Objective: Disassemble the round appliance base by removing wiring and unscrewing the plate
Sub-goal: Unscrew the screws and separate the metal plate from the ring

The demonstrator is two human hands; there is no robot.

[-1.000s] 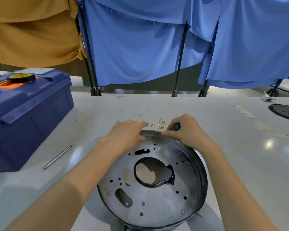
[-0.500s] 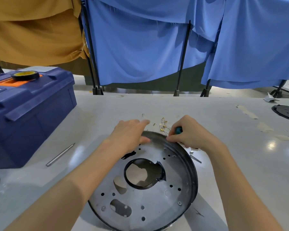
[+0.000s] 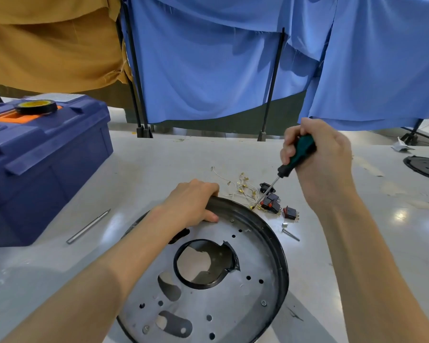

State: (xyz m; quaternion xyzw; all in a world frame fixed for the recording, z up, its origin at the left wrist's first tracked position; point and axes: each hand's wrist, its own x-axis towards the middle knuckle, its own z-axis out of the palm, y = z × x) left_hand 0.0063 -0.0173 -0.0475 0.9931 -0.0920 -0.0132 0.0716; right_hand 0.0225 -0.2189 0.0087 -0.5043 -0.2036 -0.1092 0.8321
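Note:
The round appliance base [image 3: 255, 293] lies on the table in front of me, a grey metal plate with a black rim, a big central hole and several small holes. My left hand [image 3: 191, 204] grips its far rim. My right hand [image 3: 317, 154] is raised above the table, shut on a green-handled screwdriver [image 3: 295, 157]. The screwdriver's tip points down at the base's far rim. Loose white wires with gold terminals [image 3: 243, 189] lie just beyond the rim. Beside them lie black and red switches [image 3: 273, 204] and a further switch [image 3: 290, 212].
A blue toolbox [image 3: 40, 164] with a tape roll [image 3: 36, 106] on its lid stands at the left. A metal rod [image 3: 88, 226] lies near it. Small metal parts [image 3: 289, 231] lie right of the base. A black disc [image 3: 426, 167] sits far right. Blue and ochre cloths hang behind.
My right hand has lifted off the rim with the screwdriver and now holds it upright, uncovering the switches. The base has tipped flatter onto the table. My left hand keeps its grip on the rim.

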